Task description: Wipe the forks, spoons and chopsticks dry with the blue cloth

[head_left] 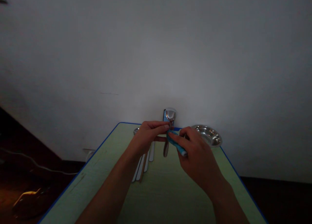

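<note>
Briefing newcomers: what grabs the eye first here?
A steel spoon, bowl up, at centre, held in the left hand, a blue cloth against it in the right hand. Right of them, a shiny steel dish; cutlery handles lie in a row under the left hand.

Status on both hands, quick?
Left hand pinching steel spoon upright. Right hand pressing blue cloth to its handle. Steel bowl beyond right hand, not in the way.

Green table point(165, 191), steel bowl point(207, 134), flatware point(142, 164)
</note>
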The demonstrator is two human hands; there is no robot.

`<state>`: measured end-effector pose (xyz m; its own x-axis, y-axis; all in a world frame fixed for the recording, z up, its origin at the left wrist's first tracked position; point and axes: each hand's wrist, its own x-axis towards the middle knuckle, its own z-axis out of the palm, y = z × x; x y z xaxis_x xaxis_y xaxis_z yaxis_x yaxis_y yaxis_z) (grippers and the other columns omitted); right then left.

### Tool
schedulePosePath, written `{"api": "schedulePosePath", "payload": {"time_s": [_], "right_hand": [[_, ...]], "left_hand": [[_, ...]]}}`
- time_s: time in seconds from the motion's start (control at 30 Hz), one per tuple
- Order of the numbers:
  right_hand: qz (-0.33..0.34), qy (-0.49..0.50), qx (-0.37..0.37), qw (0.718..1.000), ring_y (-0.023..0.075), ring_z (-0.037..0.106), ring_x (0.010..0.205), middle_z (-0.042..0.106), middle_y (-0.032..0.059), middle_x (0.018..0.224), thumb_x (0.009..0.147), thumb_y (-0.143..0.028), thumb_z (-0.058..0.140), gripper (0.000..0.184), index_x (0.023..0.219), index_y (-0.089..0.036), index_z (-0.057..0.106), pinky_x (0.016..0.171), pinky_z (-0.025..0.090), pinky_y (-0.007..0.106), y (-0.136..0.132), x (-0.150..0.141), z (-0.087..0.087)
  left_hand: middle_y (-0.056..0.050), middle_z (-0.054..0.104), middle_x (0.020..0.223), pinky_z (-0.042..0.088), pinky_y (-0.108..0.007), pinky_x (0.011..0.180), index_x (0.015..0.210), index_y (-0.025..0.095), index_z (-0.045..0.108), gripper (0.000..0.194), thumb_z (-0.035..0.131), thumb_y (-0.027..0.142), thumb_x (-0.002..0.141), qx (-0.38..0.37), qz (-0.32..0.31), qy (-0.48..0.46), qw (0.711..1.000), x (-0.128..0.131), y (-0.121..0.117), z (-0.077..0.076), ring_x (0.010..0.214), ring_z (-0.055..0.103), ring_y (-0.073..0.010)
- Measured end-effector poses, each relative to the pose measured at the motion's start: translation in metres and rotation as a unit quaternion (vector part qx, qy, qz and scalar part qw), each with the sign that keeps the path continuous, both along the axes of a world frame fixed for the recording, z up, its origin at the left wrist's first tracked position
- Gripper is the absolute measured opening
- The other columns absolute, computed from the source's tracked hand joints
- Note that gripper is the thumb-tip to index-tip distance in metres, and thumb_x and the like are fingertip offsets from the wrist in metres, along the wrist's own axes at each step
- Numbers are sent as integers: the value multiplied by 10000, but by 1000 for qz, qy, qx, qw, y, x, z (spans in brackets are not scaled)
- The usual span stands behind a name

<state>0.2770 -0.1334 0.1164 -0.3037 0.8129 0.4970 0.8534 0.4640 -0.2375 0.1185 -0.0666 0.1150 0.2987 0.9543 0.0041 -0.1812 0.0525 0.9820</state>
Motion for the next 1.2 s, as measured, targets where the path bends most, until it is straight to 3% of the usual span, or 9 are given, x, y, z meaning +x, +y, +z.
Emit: {"api": "schedulePosePath", "payload": {"time_s": [0.93,1.2], "right_hand": [[37,-38,-58,997,177,449,886,474,43,921,683,-8,447,456,1043,-237,608,809,424,347,-1,-5,5],[48,-44,-76,995,171,459,872,477,41,922,636,8,425,547,1089,-245,598,797,432,343,-3,-2,4]], "left_hand": [[-54,733,827,528,-215,614,823,148,712,172,726,213,665,5,38,3,999,1,6,3,707,685,-151],[-40,733,783,550,-242,621,793,153,706,147,731,201,656,7,48,-23,999,2,6,3,696,690,-162]]}}
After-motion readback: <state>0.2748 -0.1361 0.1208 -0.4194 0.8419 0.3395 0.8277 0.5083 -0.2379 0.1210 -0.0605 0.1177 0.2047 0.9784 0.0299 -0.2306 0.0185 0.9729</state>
